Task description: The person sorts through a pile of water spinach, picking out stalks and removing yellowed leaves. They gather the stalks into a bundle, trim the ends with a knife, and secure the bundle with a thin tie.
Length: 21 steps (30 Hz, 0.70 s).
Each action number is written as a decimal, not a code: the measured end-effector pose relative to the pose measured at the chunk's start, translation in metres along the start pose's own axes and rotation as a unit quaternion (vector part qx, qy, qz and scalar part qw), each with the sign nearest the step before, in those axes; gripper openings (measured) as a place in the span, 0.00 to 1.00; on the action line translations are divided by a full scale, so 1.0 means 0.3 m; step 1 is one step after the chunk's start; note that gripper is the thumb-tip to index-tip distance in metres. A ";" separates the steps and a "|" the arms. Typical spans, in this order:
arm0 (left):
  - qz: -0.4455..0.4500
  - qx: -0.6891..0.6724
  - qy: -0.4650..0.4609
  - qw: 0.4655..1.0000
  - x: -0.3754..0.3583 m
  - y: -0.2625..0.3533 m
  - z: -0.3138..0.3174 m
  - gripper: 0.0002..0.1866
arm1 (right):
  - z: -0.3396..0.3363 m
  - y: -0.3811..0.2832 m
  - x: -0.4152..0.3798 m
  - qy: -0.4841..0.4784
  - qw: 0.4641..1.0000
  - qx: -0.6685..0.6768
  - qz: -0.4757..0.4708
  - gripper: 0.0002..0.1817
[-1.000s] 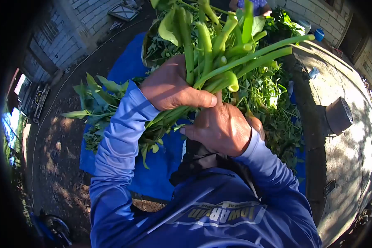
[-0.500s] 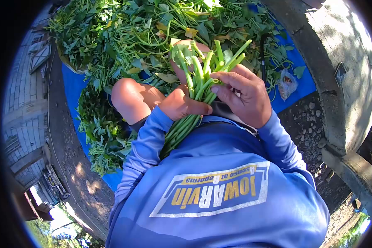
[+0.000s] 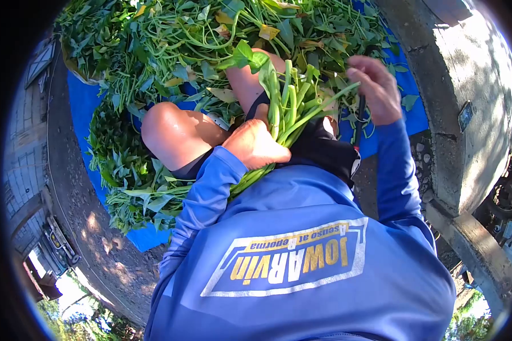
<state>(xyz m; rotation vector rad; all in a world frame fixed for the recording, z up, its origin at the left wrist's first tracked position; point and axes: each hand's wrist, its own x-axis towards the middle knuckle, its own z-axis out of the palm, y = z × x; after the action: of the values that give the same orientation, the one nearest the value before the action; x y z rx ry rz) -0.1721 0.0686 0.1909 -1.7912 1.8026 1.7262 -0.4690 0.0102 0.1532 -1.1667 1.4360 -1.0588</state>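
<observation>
My left hand point(image 3: 257, 144) is wrapped round a bunch of leafy green stems point(image 3: 293, 105) above my lap. The cut ends fan out upward, and the lower part runs back under my left forearm. One long stem in the bunch slants right, its tip close to my right hand point(image 3: 376, 91). That hand is raised over the right side of the blue sheet, slightly blurred, fingers loosely bent and apart from the thumb. Nothing shows between them. A few green leaves point(image 3: 243, 54) stick out at the top of the bunch.
A large heap of leafy greens point(image 3: 153, 51) covers the blue sheet point(image 3: 408, 102) ahead of me. More greens point(image 3: 133, 170) lie by my left knee point(image 3: 168, 128). A dark thin-handled object point(image 3: 359, 122) stands near my right side. A concrete block point(image 3: 466, 108) borders the right.
My right hand has left the stems and moved up and to the right. My left hand keeps its hold on the bunch; a long stem now angles out rightward and leaves stand higher.
</observation>
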 end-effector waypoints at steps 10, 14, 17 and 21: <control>-0.020 -0.021 -0.018 0.999 -0.003 0.005 -0.049 0.58 | 0.167 -0.263 -0.099 -0.247 0.767 -0.419 -0.419 0.10; 0.024 0.001 0.001 1.000 0.005 -0.020 -0.027 0.60 | 0.147 -0.255 -0.126 -0.326 0.795 -0.401 -0.317 0.12; 0.028 0.009 -0.001 1.000 0.003 -0.023 -0.013 0.61 | 0.246 -0.308 -0.088 -0.272 0.760 -0.427 -0.408 0.15; 0.029 0.042 -0.003 0.999 -0.017 -0.008 -0.025 0.64 | 0.266 -0.325 -0.055 -0.292 0.688 -0.452 -0.486 0.14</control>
<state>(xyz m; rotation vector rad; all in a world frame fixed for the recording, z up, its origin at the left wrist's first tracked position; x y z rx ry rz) -0.1640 0.0674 0.1957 -1.7171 1.9118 1.6477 -0.3749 0.0066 0.2385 -2.8818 0.6821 -0.3842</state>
